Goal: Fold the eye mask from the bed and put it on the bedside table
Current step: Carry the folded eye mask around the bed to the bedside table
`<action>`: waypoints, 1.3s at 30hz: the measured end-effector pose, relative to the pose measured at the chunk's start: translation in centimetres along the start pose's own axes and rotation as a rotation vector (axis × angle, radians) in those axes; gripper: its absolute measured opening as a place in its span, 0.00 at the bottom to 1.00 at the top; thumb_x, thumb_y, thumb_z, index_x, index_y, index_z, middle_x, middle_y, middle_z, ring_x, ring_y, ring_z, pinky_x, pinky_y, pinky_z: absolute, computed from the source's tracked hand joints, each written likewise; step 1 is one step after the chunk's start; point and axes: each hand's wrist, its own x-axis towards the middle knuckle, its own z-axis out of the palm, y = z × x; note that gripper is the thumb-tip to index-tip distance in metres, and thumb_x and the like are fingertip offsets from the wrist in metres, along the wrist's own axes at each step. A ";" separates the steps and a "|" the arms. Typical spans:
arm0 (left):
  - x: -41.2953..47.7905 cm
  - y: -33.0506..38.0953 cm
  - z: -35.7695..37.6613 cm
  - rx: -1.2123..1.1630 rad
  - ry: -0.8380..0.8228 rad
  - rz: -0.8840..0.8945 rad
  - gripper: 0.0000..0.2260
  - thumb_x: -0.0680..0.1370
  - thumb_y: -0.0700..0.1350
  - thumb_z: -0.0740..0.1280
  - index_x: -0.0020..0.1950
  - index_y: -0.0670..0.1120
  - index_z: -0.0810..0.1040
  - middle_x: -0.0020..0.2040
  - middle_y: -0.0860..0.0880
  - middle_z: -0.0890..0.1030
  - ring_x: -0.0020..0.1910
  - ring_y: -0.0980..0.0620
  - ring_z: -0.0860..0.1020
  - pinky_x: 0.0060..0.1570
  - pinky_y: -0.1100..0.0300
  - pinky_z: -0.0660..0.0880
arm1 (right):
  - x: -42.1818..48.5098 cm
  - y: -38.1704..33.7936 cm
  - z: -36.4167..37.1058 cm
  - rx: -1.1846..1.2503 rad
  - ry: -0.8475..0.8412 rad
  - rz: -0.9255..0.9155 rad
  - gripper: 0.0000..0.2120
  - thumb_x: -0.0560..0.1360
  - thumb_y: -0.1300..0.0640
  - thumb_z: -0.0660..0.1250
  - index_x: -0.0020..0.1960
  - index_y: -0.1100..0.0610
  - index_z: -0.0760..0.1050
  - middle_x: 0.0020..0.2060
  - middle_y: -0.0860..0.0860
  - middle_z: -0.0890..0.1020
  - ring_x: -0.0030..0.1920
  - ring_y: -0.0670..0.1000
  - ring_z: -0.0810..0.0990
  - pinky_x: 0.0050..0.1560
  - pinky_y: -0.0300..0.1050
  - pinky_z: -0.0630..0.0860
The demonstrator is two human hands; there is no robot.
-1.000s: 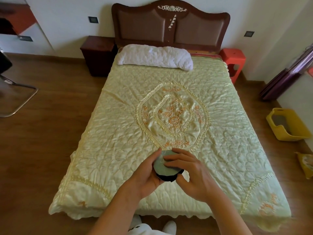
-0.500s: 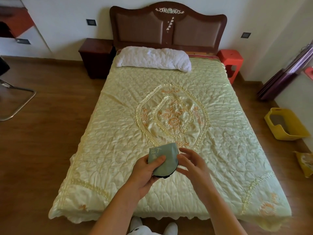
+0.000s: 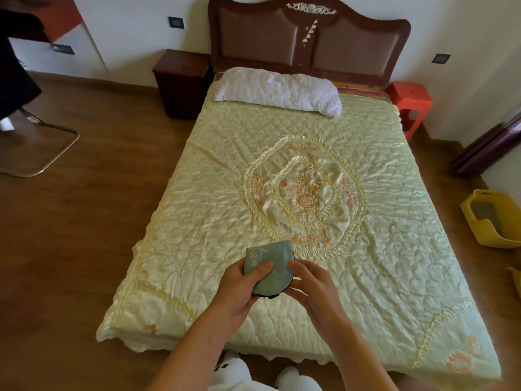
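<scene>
The eye mask (image 3: 275, 261) is grey-green with a black underside and pale lettering, folded over into a rounded half. My left hand (image 3: 239, 289) grips its left side, thumb on top, holding it above the foot of the bed (image 3: 282, 153). My right hand (image 3: 313, 289) touches the mask's right edge with its fingertips. The dark wooden bedside table (image 3: 181, 80) stands far off at the head of the bed, on its left side.
A white pillow (image 3: 276, 90) lies by the headboard (image 3: 307, 38). A red plastic stool (image 3: 410, 101) stands right of the bed. A yellow bin (image 3: 490, 220) sits on the floor at right, a metal chair frame (image 3: 42, 148) at left. Wooden floor runs along the bed's left side.
The mask went from flat under both hands to being raised in my left hand. My right hand opened, then came back to its right edge. The view shifted leftwards.
</scene>
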 end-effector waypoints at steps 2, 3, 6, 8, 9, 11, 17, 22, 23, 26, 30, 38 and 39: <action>-0.3 0.2 -1.0 -0.010 0.048 0.026 0.11 0.75 0.39 0.72 0.56 0.40 0.81 0.50 0.41 0.87 0.47 0.46 0.86 0.39 0.57 0.83 | 0.4 0.3 1.1 -0.025 -0.040 0.014 0.11 0.78 0.56 0.69 0.56 0.63 0.82 0.50 0.61 0.88 0.50 0.60 0.88 0.53 0.52 0.83; -0.6 0.2 -1.6 -0.019 0.080 0.042 0.10 0.74 0.39 0.72 0.56 0.40 0.82 0.50 0.42 0.87 0.47 0.46 0.86 0.40 0.57 0.83 | 0.6 0.5 1.8 -0.036 -0.068 0.022 0.12 0.79 0.56 0.69 0.56 0.63 0.82 0.50 0.61 0.88 0.50 0.60 0.87 0.53 0.52 0.83; -1.8 0.3 -3.2 -0.065 0.176 0.093 0.10 0.74 0.40 0.73 0.55 0.41 0.82 0.50 0.42 0.87 0.47 0.46 0.86 0.42 0.55 0.83 | 0.9 0.6 3.7 -0.086 -0.162 0.033 0.12 0.79 0.56 0.69 0.57 0.63 0.81 0.50 0.60 0.88 0.50 0.59 0.88 0.50 0.49 0.83; -2.9 0.2 -4.1 -0.108 0.249 0.134 0.11 0.74 0.40 0.73 0.56 0.40 0.82 0.50 0.41 0.87 0.47 0.45 0.86 0.40 0.56 0.83 | 1.0 0.6 4.9 -0.151 -0.236 0.024 0.11 0.78 0.55 0.69 0.55 0.61 0.82 0.49 0.59 0.88 0.50 0.58 0.88 0.48 0.47 0.83; -3.5 0.1 -4.4 -0.131 0.293 0.151 0.12 0.73 0.40 0.73 0.56 0.40 0.82 0.50 0.41 0.87 0.48 0.45 0.86 0.39 0.57 0.83 | 1.1 0.6 5.4 -0.182 -0.278 0.023 0.10 0.78 0.55 0.69 0.55 0.60 0.83 0.49 0.59 0.88 0.50 0.57 0.88 0.49 0.48 0.83; -4.9 -0.4 -5.1 -0.191 0.383 0.178 0.11 0.73 0.40 0.73 0.55 0.40 0.82 0.50 0.41 0.87 0.49 0.45 0.86 0.40 0.57 0.83 | 1.0 0.8 6.3 -0.235 -0.364 0.037 0.10 0.78 0.54 0.69 0.54 0.59 0.83 0.49 0.58 0.88 0.50 0.58 0.88 0.52 0.51 0.83; -9.7 -3.7 -6.6 -0.370 0.619 0.241 0.12 0.73 0.41 0.74 0.56 0.42 0.82 0.51 0.43 0.87 0.54 0.44 0.84 0.57 0.47 0.79 | -0.7 2.8 8.7 -0.360 -0.595 0.087 0.10 0.78 0.55 0.70 0.54 0.60 0.82 0.50 0.58 0.88 0.51 0.57 0.88 0.52 0.50 0.84; -14.2 -6.6 -7.9 -0.496 0.797 0.286 0.12 0.74 0.39 0.73 0.57 0.44 0.80 0.52 0.43 0.85 0.53 0.46 0.83 0.52 0.51 0.81 | -3.7 5.4 10.8 -0.467 -0.778 0.133 0.13 0.78 0.54 0.70 0.57 0.62 0.82 0.51 0.58 0.87 0.51 0.56 0.88 0.47 0.44 0.84; -15.1 -7.0 -8.2 -0.519 0.831 0.300 0.12 0.74 0.39 0.73 0.56 0.44 0.79 0.51 0.44 0.85 0.52 0.46 0.83 0.51 0.52 0.81 | -4.4 5.9 11.3 -0.488 -0.812 0.142 0.13 0.78 0.54 0.70 0.57 0.62 0.82 0.51 0.58 0.87 0.51 0.55 0.88 0.47 0.44 0.84; -17.8 -8.3 -9.5 -0.580 0.908 0.340 0.12 0.75 0.39 0.72 0.58 0.43 0.80 0.52 0.43 0.85 0.53 0.44 0.83 0.51 0.50 0.81 | -6.3 7.1 13.2 -0.532 -0.911 0.168 0.12 0.78 0.54 0.70 0.57 0.61 0.82 0.50 0.57 0.88 0.49 0.52 0.88 0.45 0.41 0.83; -21.1 -10.4 -12.0 -0.642 1.015 0.378 0.11 0.74 0.39 0.72 0.57 0.43 0.80 0.54 0.42 0.85 0.55 0.43 0.83 0.50 0.51 0.81 | -8.9 8.8 16.4 -0.589 -1.042 0.183 0.11 0.78 0.54 0.69 0.54 0.61 0.83 0.46 0.53 0.89 0.45 0.48 0.88 0.39 0.36 0.82; -25.3 -12.1 -19.3 -0.746 1.111 0.469 0.22 0.68 0.43 0.75 0.60 0.40 0.80 0.55 0.40 0.85 0.54 0.42 0.84 0.53 0.48 0.81 | -12.4 13.6 24.5 -0.727 -1.196 0.188 0.08 0.78 0.54 0.69 0.52 0.57 0.83 0.45 0.52 0.89 0.46 0.49 0.88 0.40 0.37 0.82; -25.7 -12.0 -20.9 -0.760 1.121 0.471 0.21 0.69 0.43 0.75 0.61 0.40 0.79 0.56 0.40 0.85 0.55 0.42 0.83 0.54 0.47 0.81 | -12.6 14.3 26.0 -0.741 -1.209 0.187 0.08 0.78 0.53 0.70 0.51 0.57 0.83 0.43 0.51 0.89 0.46 0.50 0.88 0.40 0.37 0.82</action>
